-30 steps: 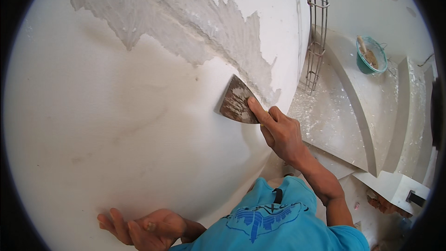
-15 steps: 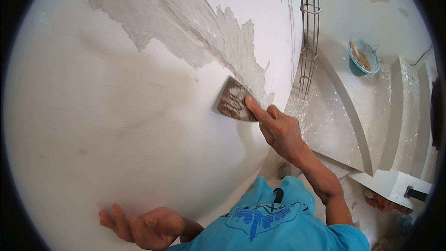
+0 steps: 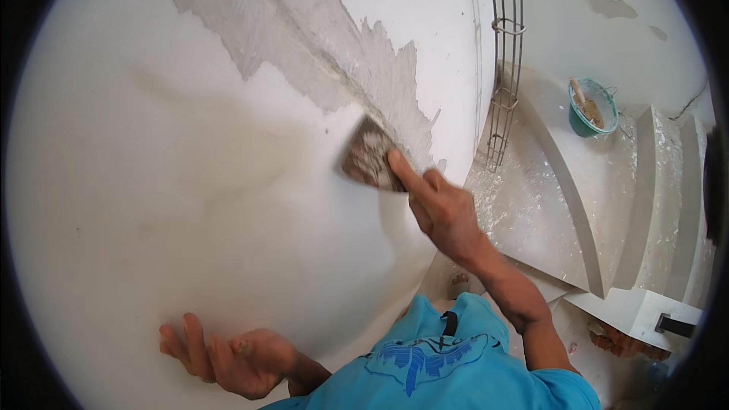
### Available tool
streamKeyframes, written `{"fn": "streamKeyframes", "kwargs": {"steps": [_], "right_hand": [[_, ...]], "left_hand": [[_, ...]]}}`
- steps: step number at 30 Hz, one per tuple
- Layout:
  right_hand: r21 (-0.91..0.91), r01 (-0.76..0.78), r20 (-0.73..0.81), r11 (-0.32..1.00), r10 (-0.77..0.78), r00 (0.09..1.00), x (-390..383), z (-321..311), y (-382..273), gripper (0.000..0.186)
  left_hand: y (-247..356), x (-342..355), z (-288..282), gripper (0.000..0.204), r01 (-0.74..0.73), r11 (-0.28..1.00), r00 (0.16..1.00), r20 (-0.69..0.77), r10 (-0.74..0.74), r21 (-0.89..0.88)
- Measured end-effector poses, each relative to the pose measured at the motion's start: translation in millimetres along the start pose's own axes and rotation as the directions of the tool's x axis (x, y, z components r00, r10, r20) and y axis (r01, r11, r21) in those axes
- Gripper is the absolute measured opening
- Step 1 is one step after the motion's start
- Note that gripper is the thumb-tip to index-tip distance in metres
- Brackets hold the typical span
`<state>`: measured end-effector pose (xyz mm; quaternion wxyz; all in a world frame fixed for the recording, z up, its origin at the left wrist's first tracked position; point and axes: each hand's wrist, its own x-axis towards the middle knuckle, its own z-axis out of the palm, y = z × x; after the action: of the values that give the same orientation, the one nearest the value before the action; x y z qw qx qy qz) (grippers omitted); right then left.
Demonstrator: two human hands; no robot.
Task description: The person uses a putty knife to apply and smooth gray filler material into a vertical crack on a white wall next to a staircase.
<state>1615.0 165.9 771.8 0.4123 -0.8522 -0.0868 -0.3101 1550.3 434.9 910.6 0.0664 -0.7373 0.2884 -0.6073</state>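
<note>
My right hand grips a putty knife, its forefinger stretched along the rusty blade. The blade is pressed flat on the white painted wall, right at the lower edge of a rough grey patch where the paint is gone. My left hand hangs low near the wall with its palm up and fingers apart, holding nothing. My turquoise shirt fills the bottom middle.
A metal rebar cage stands upright by the wall's corner. White steps littered with paint flakes curve away at the right. A teal bucket with a stick in it sits on an upper step. Broken brick shows at lower right.
My right hand has slid the putty knife up and to the left along the edge of the grey patch. The left hand has stayed where it was.
</note>
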Motion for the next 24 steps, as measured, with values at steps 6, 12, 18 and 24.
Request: {"fn": "streamKeyframes", "kwargs": {"steps": [6, 12, 18, 24], "right_hand": [[0.030, 0.003, 0.069, 1.000, -0.006, 0.998, -12, -3, 4, 0.076], [-0.022, 0.017, 0.024, 1.000, -0.017, 1.000, 11, -12, -8, 0.076], [-0.015, 0.033, 0.034, 0.999, -0.033, 0.999, -2, -12, -1, 0.070], [-0.069, 0.025, 0.080, 0.997, -0.020, 0.997, 19, -16, -14, 0.070]], "left_hand": [[8, 5, -2, 0.021, 0.065, 0.996, 0.997, 0.027, -0.066, 0.063], [6, 4, -5, 0.022, 0.033, 0.997, 0.999, 0.033, -0.035, 0.064], [10, 4, 1, 0.021, 0.059, 0.998, 0.998, 0.008, -0.059, 0.034], [10, 6, -8, 0.018, 0.069, 0.995, 0.997, 0.029, -0.071, 0.074]]}}
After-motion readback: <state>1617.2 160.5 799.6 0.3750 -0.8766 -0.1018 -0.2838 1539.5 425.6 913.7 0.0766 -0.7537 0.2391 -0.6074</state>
